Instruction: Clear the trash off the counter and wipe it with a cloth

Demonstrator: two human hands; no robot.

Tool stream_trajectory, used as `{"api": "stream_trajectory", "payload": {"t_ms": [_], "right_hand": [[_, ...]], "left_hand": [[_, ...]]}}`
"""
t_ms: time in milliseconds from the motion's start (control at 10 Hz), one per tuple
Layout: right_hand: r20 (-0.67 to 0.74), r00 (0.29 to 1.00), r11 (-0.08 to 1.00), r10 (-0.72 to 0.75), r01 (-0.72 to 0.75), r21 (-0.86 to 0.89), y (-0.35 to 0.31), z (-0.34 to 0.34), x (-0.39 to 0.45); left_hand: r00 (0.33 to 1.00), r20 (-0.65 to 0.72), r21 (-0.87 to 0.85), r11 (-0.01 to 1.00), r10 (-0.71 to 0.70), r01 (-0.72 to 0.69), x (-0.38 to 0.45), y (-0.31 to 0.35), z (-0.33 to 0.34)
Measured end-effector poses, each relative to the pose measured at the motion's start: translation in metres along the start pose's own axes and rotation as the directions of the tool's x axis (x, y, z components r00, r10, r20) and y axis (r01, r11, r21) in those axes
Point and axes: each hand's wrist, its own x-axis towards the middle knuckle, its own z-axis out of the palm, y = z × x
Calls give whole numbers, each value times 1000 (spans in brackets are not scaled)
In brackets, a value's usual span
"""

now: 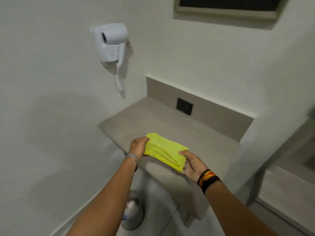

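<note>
Here, a grey desk point(153, 120) met white walls; a hairdryer point(110, 43) hung above. Both hands, left point(138, 147) and right point(192, 165), had fingers closed on a folded yellow cloth point(166, 151).

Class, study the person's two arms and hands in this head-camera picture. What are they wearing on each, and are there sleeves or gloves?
Both forearms are bare, with no sleeves in view and no gloves on either hand. The left hand has a silver metal link watch band at the wrist. The right hand has stacked wristbands: narrow black, yellow and orange-red ones, then a wider black one.
</note>
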Motion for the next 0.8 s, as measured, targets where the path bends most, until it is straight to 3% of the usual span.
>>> {"api": "stream_trajectory", "payload": {"t_ms": [100,300,400,500,600,700,800], "right_hand": [[-61,998,999,-27,30,34,-25,-62,-26],[-191,977,989,-98,74,-125,-69,-232,-86],[-506,841,981,-192,150,-124,-91,-313,-113],[-679,704,978,-206,147,-145,-106,-358,-120],[-781,573,962,-250,55,-268,-120,-398,-115],[-824,484,947,-295,30,-321,-126,-402,-108],[-795,472,916,-381,77,-393,-135,-403,-99]], "left_hand": [[999,49,50,999,2,-4,-21,-22,58],[991,122,105,993,-62,49,-83,-89,234],[966,221,85,989,-137,121,-127,-124,323],[933,275,124,971,-231,204,-153,-143,366],[857,351,218,923,-378,318,-183,-174,411],[822,397,292,905,-409,310,-196,-178,428],[921,329,330,939,-210,96,-198,-172,431]]}}
